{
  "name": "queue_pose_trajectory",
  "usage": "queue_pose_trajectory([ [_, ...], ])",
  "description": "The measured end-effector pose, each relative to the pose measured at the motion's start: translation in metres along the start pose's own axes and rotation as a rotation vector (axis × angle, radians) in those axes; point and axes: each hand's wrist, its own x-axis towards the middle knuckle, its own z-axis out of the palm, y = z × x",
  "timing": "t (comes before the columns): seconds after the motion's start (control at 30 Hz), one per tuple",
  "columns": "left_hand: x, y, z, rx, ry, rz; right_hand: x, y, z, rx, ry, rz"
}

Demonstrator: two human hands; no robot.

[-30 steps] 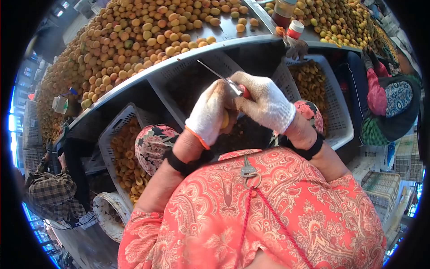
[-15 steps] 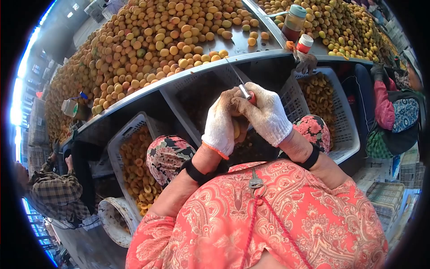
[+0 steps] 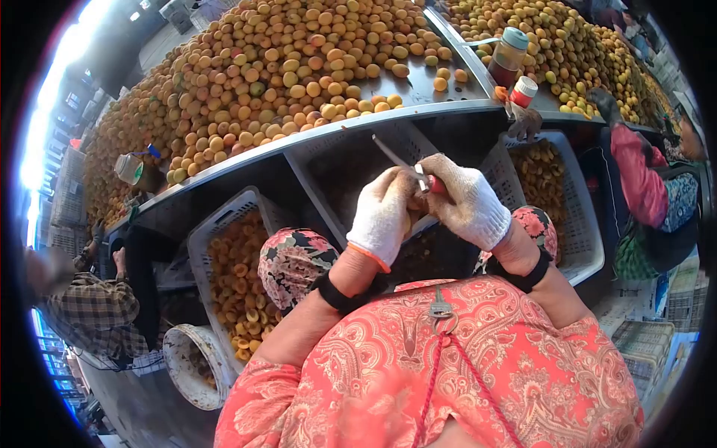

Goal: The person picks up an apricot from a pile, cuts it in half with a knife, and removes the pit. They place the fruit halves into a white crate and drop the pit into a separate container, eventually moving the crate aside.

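My right hand [image 3: 472, 203], in a stained white knit glove, is closed around the red handle of a knife [image 3: 393, 154]. The thin blade points away from me and to the left. Pressed close beside it, my left hand [image 3: 379, 213] wears a matching glove and has its fingers curled. A yellowish apricot shows only in a sliver below those fingers; most of it is hidden. Both hands are above my lap, over a dark crate [image 3: 351, 160] under the metal table edge.
Whole apricots [image 3: 246, 82] are heaped on the metal table [image 3: 414, 88]. A jar [image 3: 508, 56] and a red bottle [image 3: 524, 91] stand near its edge. Crates of apricot halves [image 3: 243, 284] flank my knees. A dirty white bucket [image 3: 193, 366] is at lower left. Co-workers sit on both sides.
The view has shifted slightly. My right hand has turned, so more of the red handle shows and the blade leans further left. Less of the apricot is visible. The right co-worker's arm has reached toward the table.
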Motion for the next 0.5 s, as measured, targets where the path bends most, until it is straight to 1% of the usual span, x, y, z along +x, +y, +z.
queue_pose_trajectory([
  [0.03,-0.001,0.0,0.001,0.016,-0.014,0.041,0.0,-0.002,0.002,0.004,-0.003,-0.007],
  [0.1,-0.001,0.002,0.003,0.005,-0.025,0.106,0.001,-0.006,0.007,0.075,0.087,0.016],
  [0.13,0.005,0.004,0.002,0.006,-0.022,0.116,0.008,0.004,0.014,0.069,0.177,-0.042],
  [0.17,0.007,0.005,0.001,0.072,-0.008,0.116,0.012,0.004,0.016,0.074,0.172,-0.044],
  [0.2,0.008,0.005,0.001,0.139,0.003,0.117,0.015,0.003,0.019,0.123,0.222,0.013],
  [0.23,0.013,-0.008,0.0,0.303,0.035,0.271,0.017,0.003,0.021,0.173,0.274,0.074],
  [0.27,0.018,-0.018,0.0,0.236,0.037,0.289,0.019,0.003,0.024,0.213,0.309,0.13],
  [0.3,0.019,-0.02,0.001,0.169,0.038,0.307,0.021,0.005,0.027,0.216,0.31,0.133],
  [0.33,0.02,-0.018,0.0,0.171,0.039,0.303,0.023,0.009,0.029,0.334,0.308,0.188],
  [0.37,0.021,-0.014,-0.002,0.317,0.058,0.32,0.025,0.011,0.031,0.451,0.304,0.243],
  [0.4,0.021,-0.009,-0.006,0.463,0.078,0.338,0.027,0.011,0.032,0.569,0.316,0.35],
  [0.43,0.021,-0.003,-0.013,0.465,0.081,0.339,0.029,0.014,0.031,0.571,0.314,0.347],
  [0.5,0.013,0.011,-0.031,0.647,0.133,0.437,0.024,0.029,0.025,0.681,0.336,0.603],
])
